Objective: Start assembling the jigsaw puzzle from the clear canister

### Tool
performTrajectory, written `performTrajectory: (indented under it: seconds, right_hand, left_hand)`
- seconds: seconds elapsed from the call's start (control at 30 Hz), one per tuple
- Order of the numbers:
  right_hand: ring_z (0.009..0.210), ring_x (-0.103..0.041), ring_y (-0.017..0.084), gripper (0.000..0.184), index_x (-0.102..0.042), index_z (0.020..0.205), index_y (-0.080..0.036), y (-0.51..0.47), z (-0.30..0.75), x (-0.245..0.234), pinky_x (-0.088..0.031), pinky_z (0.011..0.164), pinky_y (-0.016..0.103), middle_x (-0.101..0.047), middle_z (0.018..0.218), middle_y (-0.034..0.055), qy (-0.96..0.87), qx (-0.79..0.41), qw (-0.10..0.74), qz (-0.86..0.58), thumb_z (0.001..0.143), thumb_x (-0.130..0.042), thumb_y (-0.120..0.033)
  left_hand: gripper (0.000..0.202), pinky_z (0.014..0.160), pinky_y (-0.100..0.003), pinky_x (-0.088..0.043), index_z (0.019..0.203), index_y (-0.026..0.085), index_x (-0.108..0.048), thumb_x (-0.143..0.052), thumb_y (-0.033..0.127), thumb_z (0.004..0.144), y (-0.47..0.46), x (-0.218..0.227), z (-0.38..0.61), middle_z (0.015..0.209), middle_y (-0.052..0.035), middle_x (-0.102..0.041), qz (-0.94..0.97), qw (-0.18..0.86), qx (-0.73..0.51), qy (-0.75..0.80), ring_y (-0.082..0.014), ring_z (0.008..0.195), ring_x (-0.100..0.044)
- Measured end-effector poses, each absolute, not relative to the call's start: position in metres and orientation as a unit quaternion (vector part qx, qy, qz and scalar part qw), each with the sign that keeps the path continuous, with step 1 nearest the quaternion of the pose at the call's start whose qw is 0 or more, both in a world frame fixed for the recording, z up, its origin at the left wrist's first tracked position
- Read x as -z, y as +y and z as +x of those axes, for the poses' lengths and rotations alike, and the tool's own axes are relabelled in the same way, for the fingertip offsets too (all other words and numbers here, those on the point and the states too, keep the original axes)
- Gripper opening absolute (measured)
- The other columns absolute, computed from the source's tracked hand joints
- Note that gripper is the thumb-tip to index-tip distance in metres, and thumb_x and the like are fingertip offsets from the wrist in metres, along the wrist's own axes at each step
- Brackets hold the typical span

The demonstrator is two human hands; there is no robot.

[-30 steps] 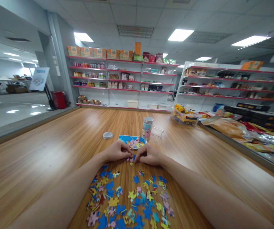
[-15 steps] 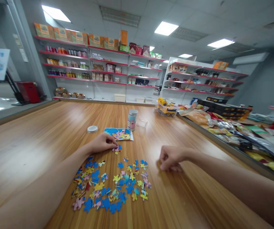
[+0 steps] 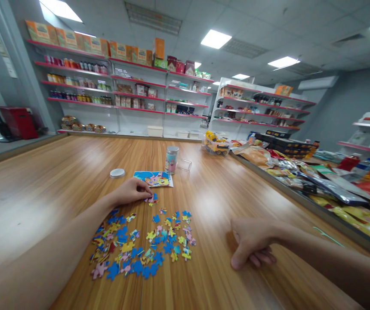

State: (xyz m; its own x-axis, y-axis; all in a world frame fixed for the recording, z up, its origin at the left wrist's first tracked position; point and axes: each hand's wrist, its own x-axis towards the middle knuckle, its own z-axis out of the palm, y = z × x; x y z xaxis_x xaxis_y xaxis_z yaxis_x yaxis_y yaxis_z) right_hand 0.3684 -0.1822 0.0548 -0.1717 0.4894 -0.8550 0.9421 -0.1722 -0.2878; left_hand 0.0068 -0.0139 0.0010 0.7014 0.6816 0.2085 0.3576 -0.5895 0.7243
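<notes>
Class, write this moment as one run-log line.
left hand: at small jigsaw cluster | right hand: apart, right of loose jigsaw pieces | picture card: beyond small jigsaw cluster | cartoon canister: upright

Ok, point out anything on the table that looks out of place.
One thing: a thin pale-green strip lies by itself toward the table's right edge, apart from the right hand and the puzzle pieces. Nothing else stands out.

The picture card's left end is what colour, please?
The picture card is blue there, best seen in the head view.
</notes>
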Motion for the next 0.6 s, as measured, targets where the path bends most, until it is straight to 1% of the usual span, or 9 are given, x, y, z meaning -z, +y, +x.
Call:
performTrajectory:
  seconds: [0.1,0.2,0.33,0.47,0.53,0.6]
  right_hand:
    - [0.03,-0.046,0.008,0.049,-0.062,0.052,-0.013,-0.189,0.36,-0.058,-0.035,0.036,0.018,-0.051,0.037,-0.0018,0.608,0.495,0.259,0.564,0.067,-0.072,-0.059]
    - [0.03,-0.046,0.008,0.047,-0.061,0.051,-0.014,-0.198,0.351,-0.058,-0.038,0.036,0.018,-0.051,0.037,-0.002,0.606,0.499,0.275,0.556,0.064,-0.074,-0.057]
    - [0.03,-0.047,0.009,0.045,-0.059,0.047,-0.015,-0.206,0.342,-0.053,-0.041,0.037,0.021,-0.052,0.038,-0.0017,0.601,0.454,0.295,0.589,0.059,-0.077,-0.054]
    - [0.033,-0.049,0.01,0.047,-0.056,0.044,-0.016,-0.207,0.335,-0.053,-0.042,0.04,0.022,-0.054,0.04,-0.0008,0.595,0.43,0.323,0.598,0.059,-0.076,-0.055]
    - [0.035,-0.051,0.011,0.047,-0.056,0.043,-0.017,-0.209,0.333,-0.06,-0.044,0.043,0.023,-0.054,0.041,-0.0007,0.617,0.406,0.308,0.6,0.06,-0.075,-0.056]
    - [0.04,-0.054,0.012,0.047,-0.055,0.041,-0.018,-0.215,0.334,-0.069,-0.044,0.047,0.024,-0.053,0.041,-0.0004,0.668,0.352,0.263,0.6,0.06,-0.077,-0.055]
  left_hand:
    - [0.024,0.062,-0.022,-0.047,0.081,0.014,-0.076,-0.067,0.036,0.08,-0.014,-0.002,0.007,0.075,-0.0052,-0.073,0.856,0.343,-0.239,0.304,-0.0158,0.067,-0.064]
    - [0.026,0.063,-0.022,-0.047,0.081,0.013,-0.076,-0.066,0.037,0.08,-0.013,-0.002,0.007,0.076,-0.0059,-0.073,0.856,0.346,-0.237,0.302,-0.0161,0.068,-0.064]
    - [0.025,0.064,-0.023,-0.047,0.08,0.013,-0.075,-0.066,0.036,0.081,-0.012,-0.001,0.007,0.077,-0.0063,-0.073,0.856,0.347,-0.236,0.304,-0.0163,0.069,-0.064]
    - [0.024,0.063,-0.022,-0.047,0.082,0.013,-0.076,-0.066,0.035,0.081,-0.012,-0.001,0.008,0.075,-0.0059,-0.073,0.852,0.354,-0.233,0.308,-0.0159,0.067,-0.064]
    - [0.024,0.062,-0.022,-0.047,0.081,0.013,-0.076,-0.067,0.035,0.08,-0.011,-0.001,0.009,0.074,-0.0058,-0.072,0.85,0.352,-0.238,0.312,-0.0158,0.067,-0.064]
    - [0.023,0.062,-0.022,-0.047,0.08,0.013,-0.076,-0.068,0.035,0.078,-0.011,0.0,0.009,0.073,-0.0058,-0.072,0.846,0.357,-0.244,0.312,-0.0159,0.067,-0.064]
